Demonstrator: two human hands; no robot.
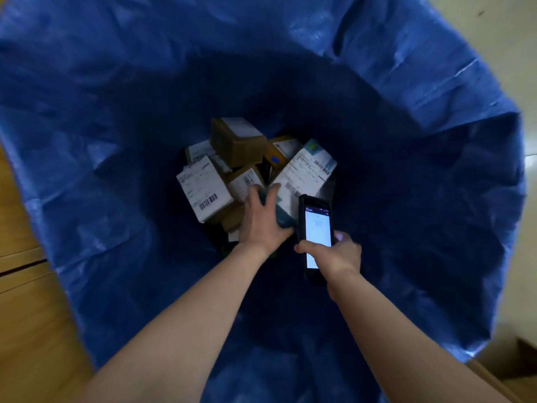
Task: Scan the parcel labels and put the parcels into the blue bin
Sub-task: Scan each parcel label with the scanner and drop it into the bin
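I look straight down into the blue bin [116, 141], a deep woven-plastic sack that fills most of the view. Several labelled cardboard parcels [203, 187] lie piled at its bottom. My left hand [261, 219] reaches down inside and grips the lower edge of a flat white-and-teal parcel [305, 170] whose label with barcodes faces up. My right hand [337, 254] holds a black handheld scanner [315, 228] with a lit screen, just right of the left hand and over that parcel's lower corner.
A brown box [235, 138] tops the pile at the back. Wooden flooring [20, 315] shows outside the bin on the left. Pale floor [494, 39] lies to the right, and a cardboard edge [499, 382] shows at the lower right.
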